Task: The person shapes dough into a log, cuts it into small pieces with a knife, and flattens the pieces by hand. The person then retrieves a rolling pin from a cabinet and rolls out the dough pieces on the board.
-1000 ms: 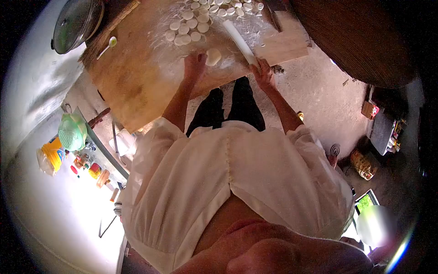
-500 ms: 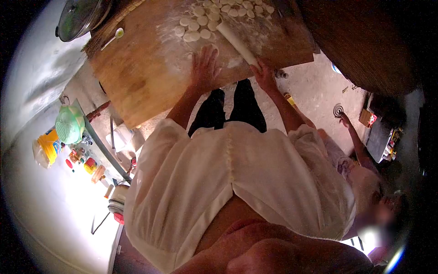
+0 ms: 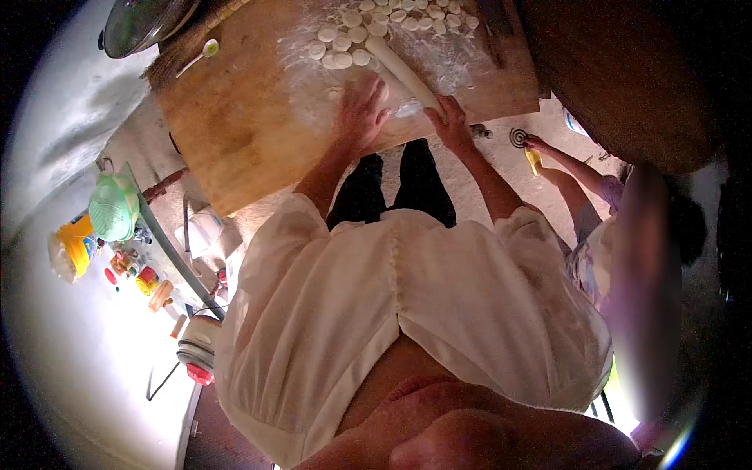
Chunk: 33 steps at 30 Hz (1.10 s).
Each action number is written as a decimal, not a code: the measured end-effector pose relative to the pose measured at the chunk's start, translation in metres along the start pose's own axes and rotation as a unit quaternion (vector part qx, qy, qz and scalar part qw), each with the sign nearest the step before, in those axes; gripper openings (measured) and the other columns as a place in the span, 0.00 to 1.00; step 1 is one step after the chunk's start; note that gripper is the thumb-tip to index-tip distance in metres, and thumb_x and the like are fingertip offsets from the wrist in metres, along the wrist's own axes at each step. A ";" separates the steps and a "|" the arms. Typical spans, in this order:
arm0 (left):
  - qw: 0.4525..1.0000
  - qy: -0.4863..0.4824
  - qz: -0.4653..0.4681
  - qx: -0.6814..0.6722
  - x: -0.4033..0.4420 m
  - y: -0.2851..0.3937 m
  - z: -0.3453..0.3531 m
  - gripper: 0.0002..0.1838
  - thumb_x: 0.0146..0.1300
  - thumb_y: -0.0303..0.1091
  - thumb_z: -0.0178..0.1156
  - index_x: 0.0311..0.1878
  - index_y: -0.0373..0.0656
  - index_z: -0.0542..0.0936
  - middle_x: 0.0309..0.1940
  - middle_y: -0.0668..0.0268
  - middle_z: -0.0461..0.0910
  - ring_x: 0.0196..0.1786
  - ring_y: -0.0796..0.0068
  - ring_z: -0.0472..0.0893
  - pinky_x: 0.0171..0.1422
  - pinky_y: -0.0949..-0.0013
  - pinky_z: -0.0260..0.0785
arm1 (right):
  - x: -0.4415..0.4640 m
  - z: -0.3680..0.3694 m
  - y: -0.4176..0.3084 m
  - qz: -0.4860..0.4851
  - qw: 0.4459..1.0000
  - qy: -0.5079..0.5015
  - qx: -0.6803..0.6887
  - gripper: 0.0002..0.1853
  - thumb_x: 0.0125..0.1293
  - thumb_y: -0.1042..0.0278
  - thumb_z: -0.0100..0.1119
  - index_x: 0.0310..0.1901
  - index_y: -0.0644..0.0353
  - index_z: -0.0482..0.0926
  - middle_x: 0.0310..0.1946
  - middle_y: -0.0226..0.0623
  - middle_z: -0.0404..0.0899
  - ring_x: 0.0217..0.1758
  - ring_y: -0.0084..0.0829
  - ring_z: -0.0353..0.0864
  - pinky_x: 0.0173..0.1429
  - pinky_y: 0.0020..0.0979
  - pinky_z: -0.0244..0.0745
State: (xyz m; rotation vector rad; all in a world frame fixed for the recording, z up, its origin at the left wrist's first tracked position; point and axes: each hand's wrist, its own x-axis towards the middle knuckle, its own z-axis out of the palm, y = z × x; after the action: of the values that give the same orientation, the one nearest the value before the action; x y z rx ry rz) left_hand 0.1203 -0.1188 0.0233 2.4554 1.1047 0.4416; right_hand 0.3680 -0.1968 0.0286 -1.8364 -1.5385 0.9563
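My right hand (image 3: 449, 119) is closed around the near end of a pale, floury rolling pin (image 3: 401, 72), which slants over the board, its far end close to the dough rounds. To its left, my left hand (image 3: 362, 113) rests on the floured wood, thumb apart and fingertips smeared by motion. Beside those fingers lies a whitish patch, perhaps thin dough, partly hidden by the hand. Many small flat dough rounds (image 3: 342, 43) spread across the far part of the wooden board (image 3: 235, 125).
A spoon (image 3: 210, 48) lies at the board's far left, near a lidded pan (image 3: 145, 23). On the right, another person's hand holds a dark spiral coil (image 3: 518, 139) near the floor. To the left, a shelf carries a green basket (image 3: 113, 207) and a yellow tub (image 3: 77, 243).
The rolling pin has shifted slightly left across the board with my right hand. My left hand's fingers have drawn in and blurred. The other person has brought the coil closer to the board.
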 end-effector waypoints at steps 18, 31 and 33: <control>0.983 0.033 -0.132 0.121 -0.026 -0.027 -0.031 0.40 0.68 0.46 0.59 0.78 0.39 0.56 0.80 0.54 0.53 0.82 0.52 0.51 0.81 0.35 0.33 | 0.045 0.028 -0.001 -0.280 0.935 0.009 -0.218 0.26 0.63 0.67 0.67 0.63 0.59 0.74 0.58 0.45 0.75 0.63 0.48 0.73 0.68 0.50 0.67; 0.972 0.045 -0.150 0.176 -0.016 -0.052 -0.013 0.45 0.66 0.57 0.59 0.77 0.37 0.59 0.80 0.53 0.53 0.82 0.55 0.51 0.81 0.34 0.35 | 0.095 0.027 -0.037 -0.238 0.892 -0.015 -0.385 0.30 0.72 0.61 0.55 0.73 0.56 0.64 0.74 0.44 0.61 0.77 0.48 0.58 0.78 0.53 0.51; 0.966 0.053 -0.144 0.209 -0.029 -0.048 -0.009 0.46 0.65 0.58 0.61 0.77 0.38 0.59 0.80 0.54 0.53 0.82 0.58 0.52 0.81 0.35 0.38 | 0.076 0.034 -0.020 -0.246 0.909 0.010 -0.336 0.31 0.72 0.62 0.55 0.74 0.56 0.62 0.75 0.44 0.60 0.77 0.48 0.58 0.78 0.53 0.51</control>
State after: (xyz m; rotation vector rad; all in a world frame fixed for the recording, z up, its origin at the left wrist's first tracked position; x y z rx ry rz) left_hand 0.0675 -0.1097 0.0048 2.5750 1.7212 0.2723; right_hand 0.3360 -0.1192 0.0112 -1.6920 -2.3608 0.1638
